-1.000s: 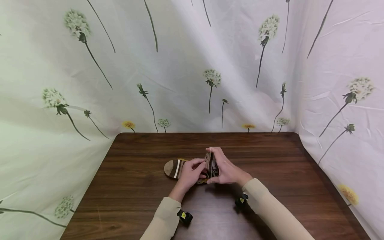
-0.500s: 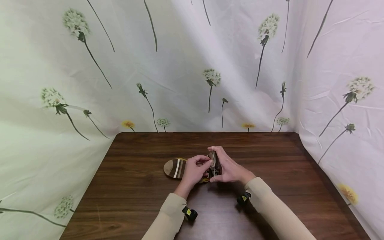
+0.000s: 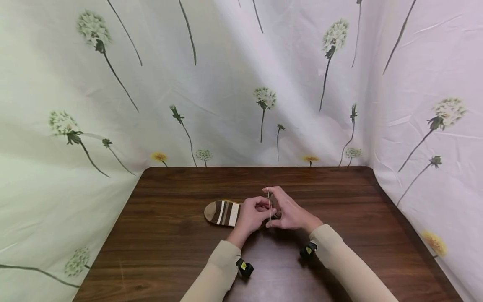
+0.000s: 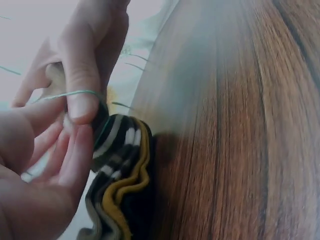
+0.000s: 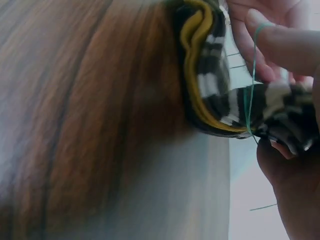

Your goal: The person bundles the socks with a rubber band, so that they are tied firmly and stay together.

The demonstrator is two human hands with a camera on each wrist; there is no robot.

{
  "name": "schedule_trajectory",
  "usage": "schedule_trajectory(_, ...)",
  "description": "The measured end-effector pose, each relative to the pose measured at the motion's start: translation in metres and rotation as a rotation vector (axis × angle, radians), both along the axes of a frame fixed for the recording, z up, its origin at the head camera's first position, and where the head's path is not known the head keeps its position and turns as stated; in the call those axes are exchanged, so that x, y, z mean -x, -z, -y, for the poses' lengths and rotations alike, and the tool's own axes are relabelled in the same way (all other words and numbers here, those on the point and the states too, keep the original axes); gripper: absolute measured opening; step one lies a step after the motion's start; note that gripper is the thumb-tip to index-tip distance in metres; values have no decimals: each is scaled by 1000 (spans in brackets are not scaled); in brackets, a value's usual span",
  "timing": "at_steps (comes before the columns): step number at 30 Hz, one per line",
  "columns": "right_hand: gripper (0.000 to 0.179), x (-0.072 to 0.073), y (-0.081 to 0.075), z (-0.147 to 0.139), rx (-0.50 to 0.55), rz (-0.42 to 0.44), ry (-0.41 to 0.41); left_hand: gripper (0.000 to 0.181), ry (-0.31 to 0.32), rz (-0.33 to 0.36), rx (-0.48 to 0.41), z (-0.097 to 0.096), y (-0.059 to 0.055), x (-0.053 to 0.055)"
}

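A pair of striped socks [image 3: 223, 213], brown and white with a mustard layer, lies on the table with the toe to the left. Its other end rises folded between my hands. My right hand [image 3: 293, 213] holds that folded end, thumb and fingers spread wide. A thin rubber band [image 3: 269, 204] is stretched taut from its thumb to its fingers; in the right wrist view the band [image 5: 253, 82] looks green and crosses the socks [image 5: 207, 85]. My left hand [image 3: 250, 216] pinches at the folded part, its fingertips right at the band. Fingers partly hide the fold.
The dark wooden table [image 3: 170, 251] has rounded far corners. A white cloth [image 3: 226, 84] printed with dandelions hangs behind it and along both sides. Black wrist cameras sit on the left cuff [image 3: 245, 268] and right cuff [image 3: 308, 251].
My left hand has moved right along the socks to the band, uncovering more of the striped part. My right hand has shifted slightly right, and the folded end is now mostly hidden by the fingers.
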State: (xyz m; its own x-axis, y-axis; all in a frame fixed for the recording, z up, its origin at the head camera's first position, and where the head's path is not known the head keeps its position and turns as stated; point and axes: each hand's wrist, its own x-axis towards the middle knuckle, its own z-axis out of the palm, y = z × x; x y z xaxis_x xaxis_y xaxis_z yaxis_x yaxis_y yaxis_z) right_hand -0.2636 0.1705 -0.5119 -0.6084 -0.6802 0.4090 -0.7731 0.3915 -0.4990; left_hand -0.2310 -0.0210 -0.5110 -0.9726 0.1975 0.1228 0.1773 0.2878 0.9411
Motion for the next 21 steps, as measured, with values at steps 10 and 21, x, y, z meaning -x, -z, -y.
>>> schedule_trajectory(10, 82, 6, 16, -10, 112, 24, 129, 13, 96, -79, 91, 20, -1, -4)
schedule_trajectory(21, 65, 10, 23, -21, 162, 116, 171, 6, -27, -107, 90, 61, 0, -7)
